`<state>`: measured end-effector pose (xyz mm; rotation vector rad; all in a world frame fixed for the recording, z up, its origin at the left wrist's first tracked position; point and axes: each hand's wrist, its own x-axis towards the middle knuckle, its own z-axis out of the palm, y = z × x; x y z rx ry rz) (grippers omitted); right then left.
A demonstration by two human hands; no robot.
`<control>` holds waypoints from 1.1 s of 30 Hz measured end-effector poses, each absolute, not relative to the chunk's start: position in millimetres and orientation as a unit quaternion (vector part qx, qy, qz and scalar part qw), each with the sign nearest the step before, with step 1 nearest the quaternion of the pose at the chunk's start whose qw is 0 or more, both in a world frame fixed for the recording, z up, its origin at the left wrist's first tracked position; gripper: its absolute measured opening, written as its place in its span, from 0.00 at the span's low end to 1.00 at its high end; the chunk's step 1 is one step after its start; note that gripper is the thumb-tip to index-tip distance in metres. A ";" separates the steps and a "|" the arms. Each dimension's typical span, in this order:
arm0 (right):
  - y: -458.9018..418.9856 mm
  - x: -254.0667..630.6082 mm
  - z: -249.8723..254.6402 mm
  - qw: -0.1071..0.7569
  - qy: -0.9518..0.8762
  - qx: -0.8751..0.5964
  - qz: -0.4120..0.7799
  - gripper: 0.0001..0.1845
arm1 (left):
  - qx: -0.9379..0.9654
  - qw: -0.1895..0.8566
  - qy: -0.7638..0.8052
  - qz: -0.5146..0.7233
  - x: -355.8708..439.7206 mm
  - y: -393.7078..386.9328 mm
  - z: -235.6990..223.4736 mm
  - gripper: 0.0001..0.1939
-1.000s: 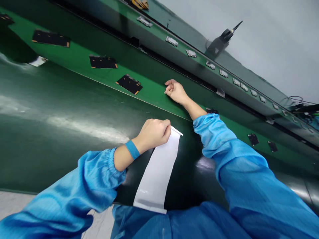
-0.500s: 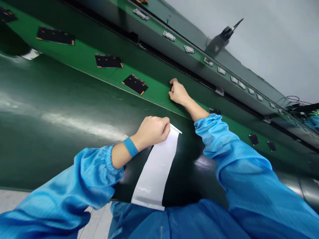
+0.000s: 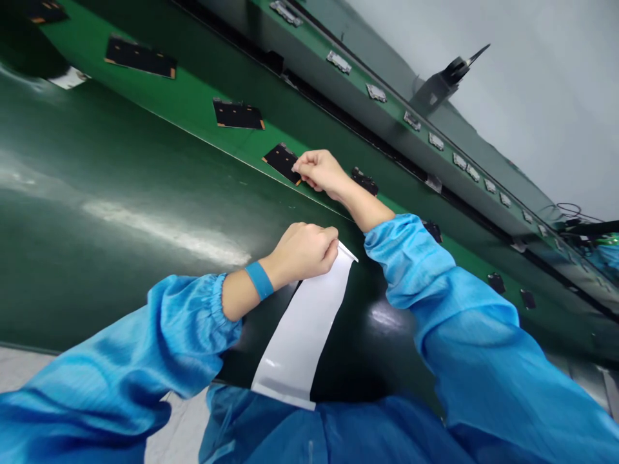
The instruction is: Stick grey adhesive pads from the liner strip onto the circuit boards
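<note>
My left hand (image 3: 309, 250), a blue band around its wrist, is closed over the top end of a long white strip (image 3: 302, 332), which looks like backing paper. The strip runs down the dark green table towards my lap. Farther off, the fingers of my right hand (image 3: 322, 173) are pinched together at the right end of a thin black board (image 3: 281, 161) with orange corners, on the bright green belt. What lies between those fingertips, if anything, is too small to make out. Just right of that hand, another black board (image 3: 365, 181) rests on the belt, partly behind my forearm.
Black boards (image 3: 239, 116) lie spaced along the green belt (image 3: 193, 129). On the ledge above sit several small silvery parts (image 3: 338, 62). A dark device with a pointed tip (image 3: 442, 80) stands by the wall. A dark rounded object (image 3: 29, 55) is at far left.
My right hand has moved left along the belt, from one black board to the right end of another, uncovering the first. My left hand stays on the strip. The view has shifted slightly.
</note>
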<state>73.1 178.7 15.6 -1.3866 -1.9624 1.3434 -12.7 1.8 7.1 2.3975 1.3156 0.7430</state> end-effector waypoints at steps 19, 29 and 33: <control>178.7 36.3 22.3 0.148 -0.699 -0.544 0.440 0.11 | 0.840 0.163 0.451 0.255 -12.5 0.2 10.8 0.13; 184.3 58.9 3.6 0.153 -0.731 -0.535 0.396 0.10 | 0.837 0.157 0.452 0.264 -11.6 0.4 10.7 0.13; 198.6 65.5 -7.8 0.132 -0.790 -0.516 0.305 0.14 | 0.836 0.164 0.450 0.268 -11.8 0.0 10.3 0.13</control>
